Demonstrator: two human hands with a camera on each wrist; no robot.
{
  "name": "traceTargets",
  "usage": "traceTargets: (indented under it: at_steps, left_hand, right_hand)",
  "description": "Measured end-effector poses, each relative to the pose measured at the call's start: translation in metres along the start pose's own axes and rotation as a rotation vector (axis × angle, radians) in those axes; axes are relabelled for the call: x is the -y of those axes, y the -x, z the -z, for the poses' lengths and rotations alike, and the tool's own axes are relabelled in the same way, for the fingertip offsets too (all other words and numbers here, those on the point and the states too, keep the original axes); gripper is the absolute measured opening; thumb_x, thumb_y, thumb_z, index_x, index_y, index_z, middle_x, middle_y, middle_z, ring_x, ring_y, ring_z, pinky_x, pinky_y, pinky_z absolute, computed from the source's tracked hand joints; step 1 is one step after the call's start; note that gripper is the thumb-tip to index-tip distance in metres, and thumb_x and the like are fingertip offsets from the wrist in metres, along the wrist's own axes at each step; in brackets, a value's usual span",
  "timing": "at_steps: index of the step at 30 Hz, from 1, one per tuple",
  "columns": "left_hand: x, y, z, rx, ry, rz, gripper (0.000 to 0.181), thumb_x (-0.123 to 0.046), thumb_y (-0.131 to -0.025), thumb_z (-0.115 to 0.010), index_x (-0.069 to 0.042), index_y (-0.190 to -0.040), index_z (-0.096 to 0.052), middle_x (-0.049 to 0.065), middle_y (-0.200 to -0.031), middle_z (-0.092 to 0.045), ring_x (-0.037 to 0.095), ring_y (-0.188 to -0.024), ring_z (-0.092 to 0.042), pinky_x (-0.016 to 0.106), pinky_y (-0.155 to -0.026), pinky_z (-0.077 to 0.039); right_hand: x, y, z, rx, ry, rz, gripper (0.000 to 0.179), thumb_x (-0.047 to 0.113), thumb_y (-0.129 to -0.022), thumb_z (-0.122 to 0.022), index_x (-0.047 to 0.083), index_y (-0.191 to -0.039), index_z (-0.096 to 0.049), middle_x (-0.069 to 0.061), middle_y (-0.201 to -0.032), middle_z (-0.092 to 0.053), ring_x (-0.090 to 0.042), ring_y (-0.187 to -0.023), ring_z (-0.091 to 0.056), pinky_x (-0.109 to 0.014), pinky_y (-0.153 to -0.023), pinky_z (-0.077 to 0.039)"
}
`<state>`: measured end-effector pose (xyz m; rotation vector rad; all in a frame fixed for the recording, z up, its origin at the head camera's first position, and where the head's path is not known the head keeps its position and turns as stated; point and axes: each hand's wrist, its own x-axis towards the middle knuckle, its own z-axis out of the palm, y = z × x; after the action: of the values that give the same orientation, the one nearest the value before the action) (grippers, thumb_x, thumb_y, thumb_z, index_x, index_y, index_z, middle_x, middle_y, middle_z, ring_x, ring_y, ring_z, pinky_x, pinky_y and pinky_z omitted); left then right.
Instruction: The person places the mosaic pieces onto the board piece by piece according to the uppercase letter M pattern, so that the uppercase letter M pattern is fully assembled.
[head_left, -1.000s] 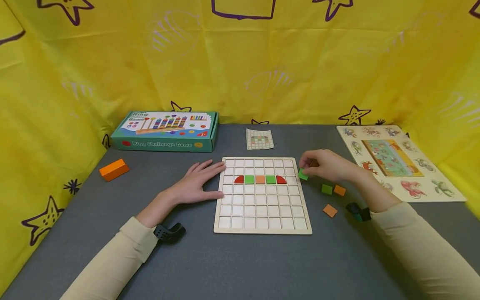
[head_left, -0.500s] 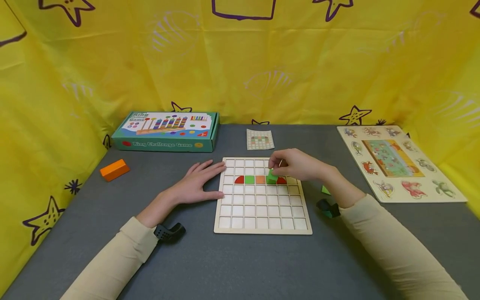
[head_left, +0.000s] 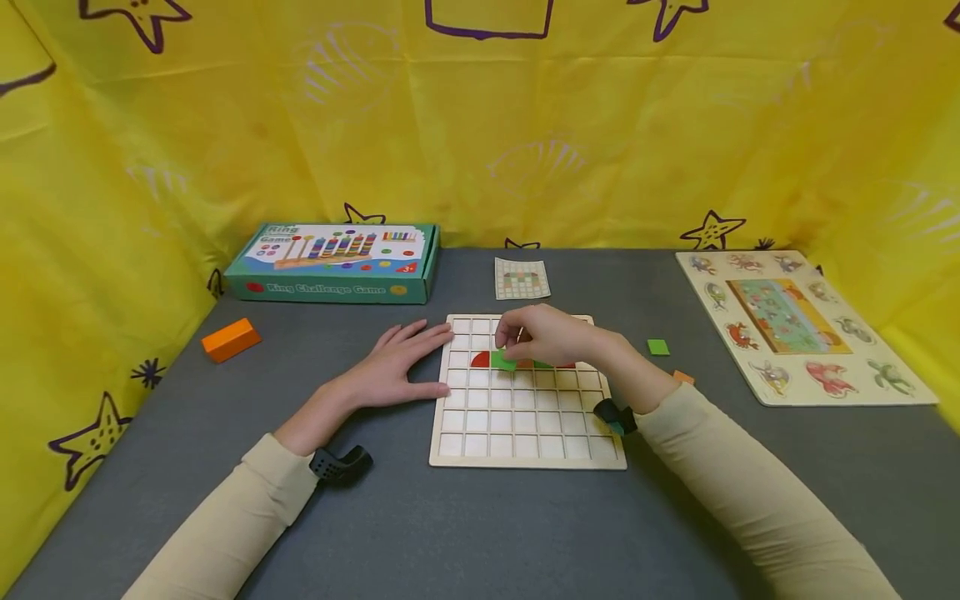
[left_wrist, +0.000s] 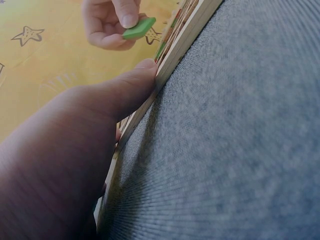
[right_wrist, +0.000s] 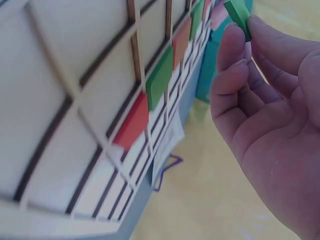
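My right hand (head_left: 555, 333) pinches a green square tile (left_wrist: 139, 28) between thumb and fingertips. In the right wrist view the tile is held tilted, clear of the wooden grid board (head_left: 525, 425). A row of pieces lies in the board's upper part: red (right_wrist: 133, 122), green (right_wrist: 160, 77) and orange (right_wrist: 181, 42), then another green and a second red piece (head_left: 480, 359) at the left end. In the head view my right hand partly hides that row. Fingers spread, my left hand (head_left: 390, 367) touches the board's left edge with its fingertips and thumb.
Right of the board lie a loose green tile (head_left: 657, 347) and an orange one (head_left: 683, 377), partly covered by the sleeve. Behind stand a pattern card (head_left: 522, 279) and a game box (head_left: 330, 287). An orange block (head_left: 231, 340) lies left, a picture puzzle board (head_left: 795, 333) right.
My right hand has carried the green tile from beside the board's right edge leftward over the row of pieces. The left hand stays in place at the board's left edge.
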<state>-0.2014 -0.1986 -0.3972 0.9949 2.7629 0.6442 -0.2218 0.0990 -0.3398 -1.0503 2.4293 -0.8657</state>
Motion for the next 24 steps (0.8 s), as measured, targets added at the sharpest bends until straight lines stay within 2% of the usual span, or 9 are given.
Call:
traceTargets:
  at_steps: [6, 12, 19, 24]
  left_hand:
    - [0.001, -0.001, -0.002, 0.005, -0.014, 0.007, 0.086, -0.061, -0.092, -0.065, -0.017, -0.16, -0.034, -0.001, -0.165, -0.027, 0.032, -0.152, -0.012, 0.06, -0.117, -0.002]
    - [0.002, 0.0, -0.001, -0.005, -0.006, -0.016, 0.085, -0.058, -0.092, -0.067, -0.018, -0.16, -0.034, -0.002, -0.165, -0.027, 0.031, -0.152, -0.012, 0.059, -0.117, -0.002]
    - [0.003, 0.0, -0.001, -0.002, 0.0, -0.011, 0.085, -0.058, -0.092, -0.066, -0.018, -0.16, -0.035, -0.003, -0.165, -0.026, 0.03, -0.152, -0.012, 0.059, -0.117, -0.002]
    - [0.003, 0.0, -0.001, -0.007, 0.003, -0.014, 0.085, -0.059, -0.092, -0.066, -0.018, -0.159, -0.035, -0.003, -0.165, -0.027, 0.031, -0.152, -0.012, 0.059, -0.117, -0.002]
  right_hand:
    - [0.006, -0.012, -0.011, 0.033, 0.007, 0.016, 0.004, 0.007, -0.096, -0.069, 0.008, -0.099, -0.067, 0.001, -0.088, -0.064, -0.016, -0.08, -0.059, -0.03, -0.073, -0.05]
    - [0.011, -0.025, -0.019, 0.059, 0.025, 0.029, 0.005, 0.005, -0.096, -0.069, 0.008, -0.098, -0.067, 0.001, -0.086, -0.061, -0.014, -0.079, -0.057, -0.028, -0.074, -0.048]
    - [0.015, -0.031, -0.022, 0.059, 0.063, 0.028, 0.006, 0.003, -0.096, -0.068, 0.008, -0.095, -0.065, 0.001, -0.082, -0.06, -0.013, -0.075, -0.055, -0.027, -0.072, -0.047]
    - [0.017, -0.034, -0.024, 0.067, 0.115, 0.029, 0.004, 0.005, -0.096, -0.068, 0.008, -0.097, -0.066, 0.001, -0.085, -0.059, -0.014, -0.077, -0.054, -0.028, -0.074, -0.045]
